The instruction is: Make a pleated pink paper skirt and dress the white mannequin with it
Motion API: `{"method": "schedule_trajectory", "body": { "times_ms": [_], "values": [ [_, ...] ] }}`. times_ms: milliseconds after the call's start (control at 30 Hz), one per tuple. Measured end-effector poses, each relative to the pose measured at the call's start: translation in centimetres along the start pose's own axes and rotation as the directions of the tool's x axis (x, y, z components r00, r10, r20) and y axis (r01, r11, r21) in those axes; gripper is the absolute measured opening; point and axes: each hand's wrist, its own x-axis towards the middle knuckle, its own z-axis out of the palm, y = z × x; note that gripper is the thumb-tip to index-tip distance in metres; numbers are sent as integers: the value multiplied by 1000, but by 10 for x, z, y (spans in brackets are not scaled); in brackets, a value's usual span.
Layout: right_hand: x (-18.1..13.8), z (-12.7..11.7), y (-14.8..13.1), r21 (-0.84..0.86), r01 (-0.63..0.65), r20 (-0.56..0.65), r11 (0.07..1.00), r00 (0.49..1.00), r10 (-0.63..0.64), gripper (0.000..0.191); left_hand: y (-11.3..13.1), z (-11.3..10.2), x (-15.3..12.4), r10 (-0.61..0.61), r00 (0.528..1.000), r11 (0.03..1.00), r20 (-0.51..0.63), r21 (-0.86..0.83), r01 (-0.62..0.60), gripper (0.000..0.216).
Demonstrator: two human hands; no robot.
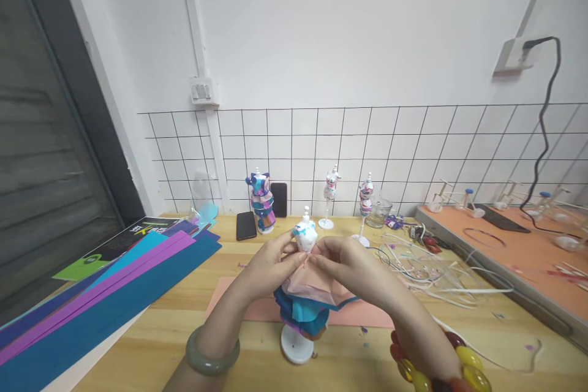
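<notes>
I see both hands' fingers pinching pink paper (307,282) at the mannequin's (305,239) waist; a hard tug could tear it or topple the stand (297,344)

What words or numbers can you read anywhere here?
None can be read for sure.
Black board at the left: big green and white marks, cut off by the colored paper sheets, unreadable.
Two phones: dark screens, no words.

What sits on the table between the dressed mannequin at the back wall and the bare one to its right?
In the head view, a dark phone leans upright against the tiled wall between the dressed mannequin and the bare mannequin.
</notes>
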Motion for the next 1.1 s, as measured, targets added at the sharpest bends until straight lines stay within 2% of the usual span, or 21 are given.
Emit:
{"method": "schedule_trajectory", "body": {
  "times_ms": [100, 233, 400, 567, 733, 867, 1100],
  "values": [
    [-1, -2, -1, 39, -24, 24, 999, 999, 23, 25, -1, -1, 0, -10, 1000, 1000, -3, -24, 10, 36],
    [-1, -3, 2, 32, -84, -5, 996, 996, 84, 27, -2, -3, 1, -14, 1000, 999, -6, -47, 14, 33],
    [0, -5, 5, 60, -78, 40, 995, 996, 76, 27, -6, -6, 0, -36, 999, 994, 22, -105, 38, 30],
    [-1, -5, 5, -18, -122, 64, 992, 990, 123, 28, -8, -8, 0, -42, 999, 996, 14, -73, 43, 29],
    [-3, -2, 1, -13, -60, 71, 998, 996, 60, 28, -4, -7, -1, -61, 998, 997, -14, -47, 60, 32],
    [-3, -1, -3, 30, 4, 106, 1000, 994, -7, 26, -2, -7, -2, -66, 998, 996, 6, -63, 67, 33],
    [-1, 0, 1, 150, 5, 145, 989, 989, -27, 27, -2, -5, -1, -51, 998, 993, 28, -107, 54, 32]
  ]
}}
